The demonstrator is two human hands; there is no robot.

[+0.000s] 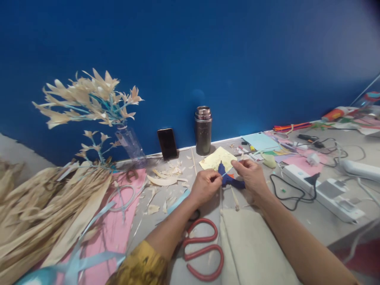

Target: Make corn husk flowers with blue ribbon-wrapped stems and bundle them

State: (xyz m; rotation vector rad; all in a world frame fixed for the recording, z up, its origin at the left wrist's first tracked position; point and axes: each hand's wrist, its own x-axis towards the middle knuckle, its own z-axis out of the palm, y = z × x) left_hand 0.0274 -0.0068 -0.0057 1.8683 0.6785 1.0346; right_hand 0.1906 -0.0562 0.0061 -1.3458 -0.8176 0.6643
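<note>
My left hand (205,186) and my right hand (251,176) meet over the grey table, pinching the two ends of a thin light-blue strip (225,173) stretched between them. Just behind and under the strip lies a blue glue gun (228,179), its nozzle pointing up toward a pale yellow sheet (218,158). Whether my right hand also touches the glue gun is hidden by the fingers. Red-handled scissors (203,249) lie below my left forearm, next to a cream cloth bag (252,249).
Dried husk strips (38,209) pile at the left on pink paper (117,225). A vase of husk flowers (130,144), a phone (167,143) and a steel flask (203,130) stand against the blue wall. A white power strip (323,192), cables and coloured papers fill the right.
</note>
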